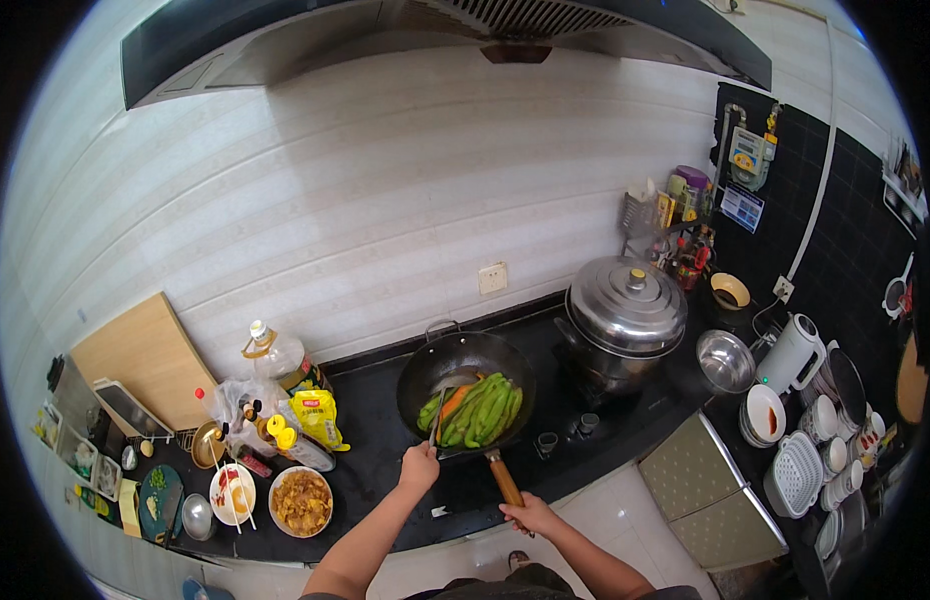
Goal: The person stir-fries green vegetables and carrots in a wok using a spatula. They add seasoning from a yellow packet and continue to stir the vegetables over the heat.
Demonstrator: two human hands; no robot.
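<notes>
A dark wok (476,352) sits on the black cooktop in front of me. Long green peppers (483,412) lie heaped in it, with some orange pieces (455,403) at their left side. My left hand (420,468) grips the handle of a metal spatula (437,416); the tool reaches into the wok at the left of the peppers, and its blade is hard to make out. The wok's wooden handle (505,480) points towards me, and my right hand (532,514) is closed around its near end.
Right of the wok stands a lidded steel pot (626,311). Leftward are a bowl of sauced meat (302,502), a white bowl with chopsticks (233,495), bottles, a yellow bag (317,416) and a knife on a round board (158,504). Stacked dishes and an electric kettle (792,352) occupy the right counter.
</notes>
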